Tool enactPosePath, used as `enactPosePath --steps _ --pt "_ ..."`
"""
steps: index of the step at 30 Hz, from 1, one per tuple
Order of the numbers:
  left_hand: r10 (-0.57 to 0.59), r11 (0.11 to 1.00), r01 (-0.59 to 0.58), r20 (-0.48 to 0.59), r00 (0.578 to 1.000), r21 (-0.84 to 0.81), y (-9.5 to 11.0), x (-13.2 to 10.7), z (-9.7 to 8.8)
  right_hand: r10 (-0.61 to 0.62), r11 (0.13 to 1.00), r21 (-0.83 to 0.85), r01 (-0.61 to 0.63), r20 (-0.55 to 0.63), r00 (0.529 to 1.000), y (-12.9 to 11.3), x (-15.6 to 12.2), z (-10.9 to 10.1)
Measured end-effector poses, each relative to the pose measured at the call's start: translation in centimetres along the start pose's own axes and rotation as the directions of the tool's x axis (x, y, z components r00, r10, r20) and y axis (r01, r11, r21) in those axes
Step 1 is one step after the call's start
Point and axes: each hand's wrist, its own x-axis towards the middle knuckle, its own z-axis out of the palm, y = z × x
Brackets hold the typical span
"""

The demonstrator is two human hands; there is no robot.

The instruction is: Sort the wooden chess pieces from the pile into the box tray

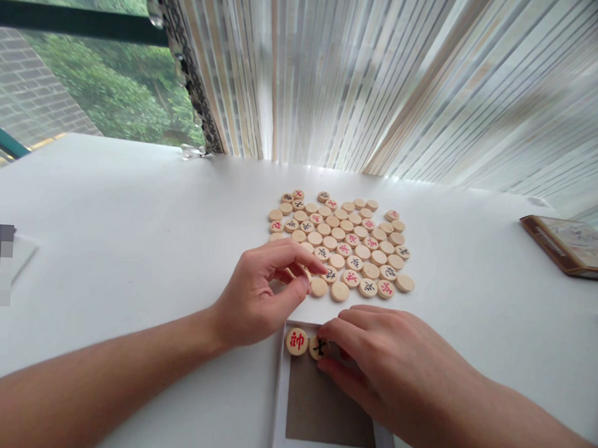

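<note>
In the head view, my right hand grips a black-marked xiangqi piece between thumb and fingers, inside the upper part of a shallow white-rimmed box. Beside it, in the box's upper left corner, lies a round piece with a red character. My left hand hovers at the near left edge of the spread of wooden xiangqi pieces, its thumb and forefinger apart. Some of those pieces show red or black characters, others a plain side. The left hand hides a few of them.
The white table stretches to a striped string curtain and a window at the back. A brown patterned box lies at the far right. A pale flat object sits at the left edge, partly blurred out.
</note>
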Motion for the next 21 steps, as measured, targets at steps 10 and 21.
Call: enactPosePath --steps 10,21 --pt "-0.005 1.000 0.005 0.006 1.000 -0.005 0.0 0.1 0.0 -0.059 0.998 -0.024 0.057 -0.107 0.993 0.3 -0.1 0.6" --pt "-0.013 1.000 0.013 0.001 1.000 -0.004 -0.1 0.0 0.0 -0.129 0.992 -0.030 0.125 -0.193 0.973 0.1 -1.3 -0.5"
